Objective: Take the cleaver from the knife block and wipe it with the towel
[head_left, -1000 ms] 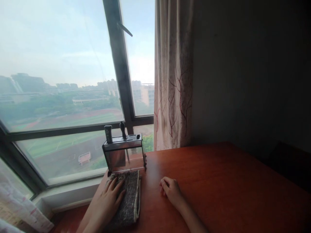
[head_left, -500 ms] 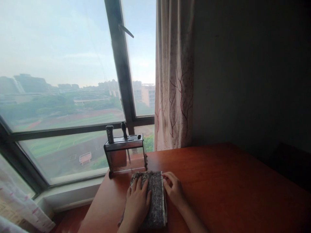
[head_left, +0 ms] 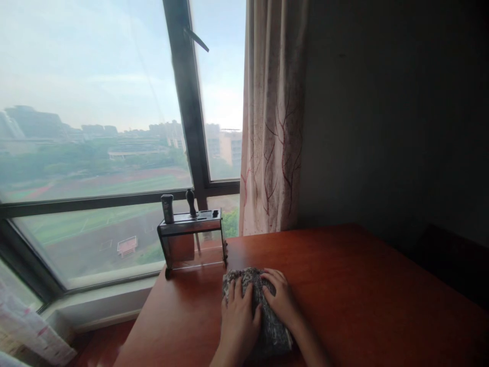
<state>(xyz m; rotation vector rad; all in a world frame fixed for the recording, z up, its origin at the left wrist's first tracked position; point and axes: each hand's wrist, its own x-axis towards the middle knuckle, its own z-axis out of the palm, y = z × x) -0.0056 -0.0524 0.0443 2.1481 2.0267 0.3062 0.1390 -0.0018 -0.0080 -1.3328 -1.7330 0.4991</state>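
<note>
Folded grey cloth (head_left: pixel 270 322): lies on the table directly beneath both hands, between the palms and extending a little beyond the fingertips. Surface mottled and rough, with a lighter, shaggier patch under the leading fingers.

Left hand (head_left: pixel 239 316): palm down on the left part of the cloth, fingers spread and extended forward, thumb out toward the right hand. Not clenched; it presses or rests rather than grasps.

Right hand (head_left: pixel 280 295): laid over the cloth's far right portion, fingers slightly bent and pointing toward the left hand. Not clenched; whether the fingertips pinch any fabric cannot be determined.

Table (head_left: pixel 351 285): reddish-brown, under the cloth and reaching well out to the right of the grip.

Knife holder (head_left: pixel 191 218): dark-framed, see-through sides, ahead and to the left of the hands, apart from them; two dark handles (head_left: pixel 167 209) project above its top.

Curtain (head_left: pixel 271 127): pale, branch-patterned, beyond the hands. Window frame (head_left: pixel 187 102): dark, behind the holder.
</note>
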